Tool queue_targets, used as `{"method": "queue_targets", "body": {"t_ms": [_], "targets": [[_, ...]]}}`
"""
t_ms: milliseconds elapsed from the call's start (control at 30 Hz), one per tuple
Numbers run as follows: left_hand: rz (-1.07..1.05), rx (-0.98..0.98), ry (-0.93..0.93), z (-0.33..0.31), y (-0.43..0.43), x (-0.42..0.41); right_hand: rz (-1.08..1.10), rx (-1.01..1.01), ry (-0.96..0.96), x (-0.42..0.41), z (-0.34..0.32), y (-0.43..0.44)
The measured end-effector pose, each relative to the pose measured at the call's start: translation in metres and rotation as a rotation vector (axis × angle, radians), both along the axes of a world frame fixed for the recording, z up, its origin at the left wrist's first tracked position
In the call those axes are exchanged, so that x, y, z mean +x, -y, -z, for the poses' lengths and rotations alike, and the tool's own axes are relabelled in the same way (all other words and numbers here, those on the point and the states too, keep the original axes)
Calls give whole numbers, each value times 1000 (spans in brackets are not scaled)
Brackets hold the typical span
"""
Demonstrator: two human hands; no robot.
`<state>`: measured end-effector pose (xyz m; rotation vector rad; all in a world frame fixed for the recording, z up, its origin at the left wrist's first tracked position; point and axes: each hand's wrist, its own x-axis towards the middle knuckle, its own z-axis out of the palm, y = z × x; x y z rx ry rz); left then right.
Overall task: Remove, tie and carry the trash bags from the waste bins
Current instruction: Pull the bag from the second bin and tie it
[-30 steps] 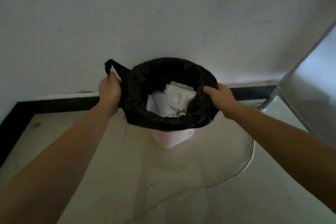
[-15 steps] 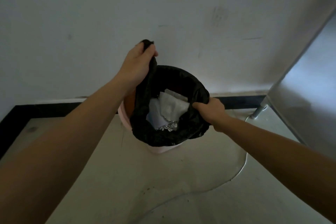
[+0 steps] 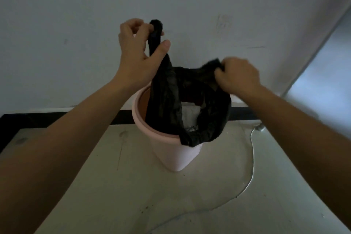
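Left hand [image 3: 138, 53], fingers closed on a twisted handle of the black trash bag [image 3: 190, 104], raised high against the wall [image 3: 76, 24]. Right hand [image 3: 238, 78], lower, fist clenched on the opposite edge of the bag. Bag partly lifted, lower part inside the pink waste bin [image 3: 171, 154], one fold draped over the near rim; white paper [image 3: 190, 116] visible inside. Bin upright on pale floor [image 3: 114, 186], close to the wall; thin cable [image 3: 251, 157] on the floor to the right.
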<state>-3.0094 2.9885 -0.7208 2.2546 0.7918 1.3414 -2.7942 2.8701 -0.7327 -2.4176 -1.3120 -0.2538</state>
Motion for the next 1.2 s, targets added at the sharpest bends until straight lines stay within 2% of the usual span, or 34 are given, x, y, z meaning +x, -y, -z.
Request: {"method": "queue_targets", "body": {"t_ms": [67, 133, 200, 300, 367, 400, 433, 467, 567, 600, 667, 767, 833, 900, 967, 1000, 1033, 1100, 1133, 1200], "targets": [[112, -171, 24, -1, -3, -2, -25, 192, -33, -1, -26, -3], [198, -303, 54, -4, 0, -3, -77, 373, -189, -2, -44, -5], [229, -316, 51, -7, 3, -4, -161, 595, -571, -3, -58, -3], [235, -377, 117, -9, 9, -2, -263, 800, -1217, -4, -66, 1], [196, -430, 203, -7, 8, -1, -350, 893, -1472, -3, -67, 1], [164, -454, 255, -4, 7, 0, -377, 928, -1528, 0, -65, 1], [125, -485, 309, -1, 4, 1, -373, 939, -1518, 1, -61, -1], [90, -513, 355, 4, 3, 0, -335, 899, -1399, 2, -53, -2], [40, -567, 404, 24, 1, -3, -129, 772, -839, 1, -9, 3], [34, -551, 388, 32, 1, -6, -104, 745, -776, -1, 9, 8], [20, -490, 348, 48, 4, -10, -131, 650, -821, 0, 44, 16], [120, -537, 318, 71, 5, -15, -275, 321, -800, 1, 78, 22], [197, -520, 167, 84, 6, -18, -347, 92, -725, -2, 90, 20], [215, -336, -92, 102, 0, -22, -374, -91, -570, -3, 93, 13], [165, -199, -340, 120, -12, -27, -387, -185, -398, 1, 97, 1], [151, -209, -385, 125, -16, -28, -393, -214, -327, 4, 100, -7], [155, -277, -360, 124, -15, -29, -398, -232, -266, 7, 104, -15], [158, -532, -173, 115, -13, -27, -412, -203, -238, 9, 109, -31], [118, -657, -73, 109, -9, -24, -430, -145, -303, 7, 109, -37], [39, -868, 146, 98, -3, -17, -431, 50, -605, -1, 104, -47]]}}
